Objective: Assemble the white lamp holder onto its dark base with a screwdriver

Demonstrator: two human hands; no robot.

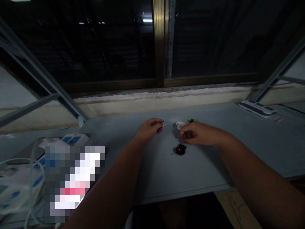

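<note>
Grey desk (164, 175): left hand (149, 129) grip pinches a thin metal pin (164, 125); right hand (190, 133) grip, curled beside a white cap (180, 125), holds nothing confirmable.

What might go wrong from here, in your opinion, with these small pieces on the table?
The thin metal pin at the left hand is tiny and might slip in this dim light. The right hand is close to the small white cap and might knock it. The small metal piece beside the dark object could get lost on the grey table.
</note>
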